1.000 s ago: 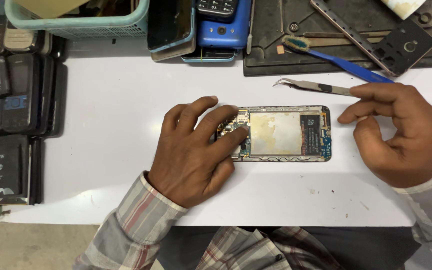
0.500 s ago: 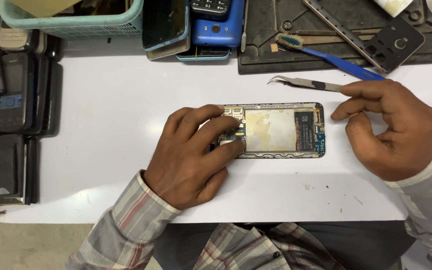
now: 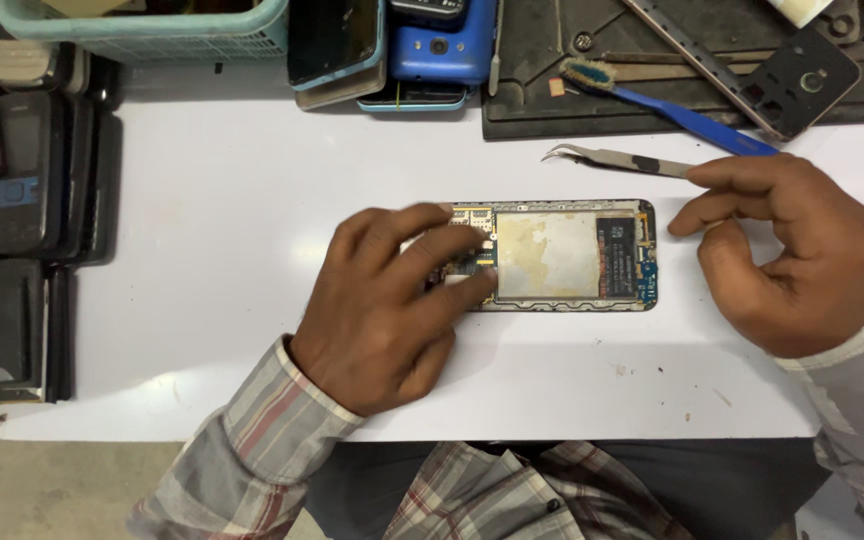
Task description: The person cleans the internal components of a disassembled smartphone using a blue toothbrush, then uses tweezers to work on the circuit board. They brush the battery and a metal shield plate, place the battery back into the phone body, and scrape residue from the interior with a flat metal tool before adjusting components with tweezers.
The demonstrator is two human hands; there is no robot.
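Observation:
An opened phone (image 3: 562,255) with no back cover lies flat on the white table (image 3: 232,200), its metal shield and circuit boards showing. My left hand (image 3: 392,305) covers its left end, with the fingers on the board and the thumb along the lower edge. My right hand (image 3: 792,250) rests on the table just right of the phone, fingers curled and apart. Its index fingertip touches the rear end of metal tweezers (image 3: 617,158), which lie on the table above the phone.
A dark work mat (image 3: 592,105) at the back right carries a blue toothbrush (image 3: 672,105), a phone frame and a black camera cover (image 3: 802,85). Blue phones (image 3: 442,50) and a teal basket (image 3: 142,30) stand at the back. Old phones and batteries (image 3: 12,200) line the left edge.
My left fingers have shifted slightly over the phone's left end and look blurred. The right hand stays by the tweezers. The view has drifted a little.

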